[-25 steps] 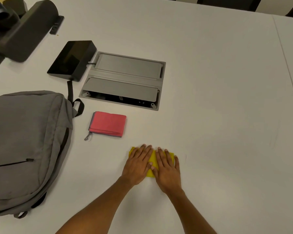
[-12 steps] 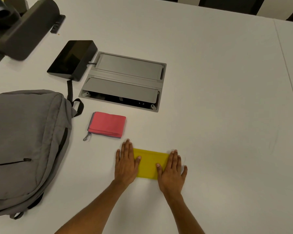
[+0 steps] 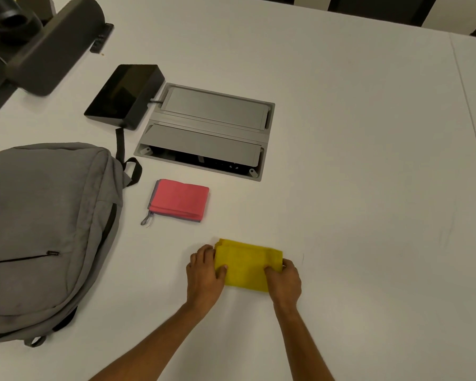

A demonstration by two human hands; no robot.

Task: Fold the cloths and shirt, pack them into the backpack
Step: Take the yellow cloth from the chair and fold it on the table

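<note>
Yellow cloth [image 3: 248, 266] lies on the white table [image 3: 355, 188], near the front edge, already folded down to a small thick rectangle. Left hand [image 3: 205, 273] holds its left end, thumb on top and fingers curled around the edge. Right hand [image 3: 285, 280] pinches the right end the same way, thumb over the top layer. Both hands are closed on the cloth, one at each short side; judging by this, the fold is either being squared up or the bundle is about to be lifted.

Pink cloth [image 3: 179, 200] sits folded, well apart from the yellow one, between it and the grey floor box [image 3: 209, 133] set into the table. A grey edge shows under the pink layers and a small loop sticks out at its near left corner (possibly a second cloth beneath, cannot tell).

Grey backpack [image 3: 47, 224] lies flat on the left side of the table, near the pink cloth. Its front pocket zip looks closed; whether the main compartment is open cannot be told from this angle.

No shirt is visible anywhere in the view.

Judgement on progress: folding of two cloths appears done or nearly so. Nothing visibly packed yet. Left to do: open the backpack, put both bundles in, and deal with the shirt, wherever it is.
</note>
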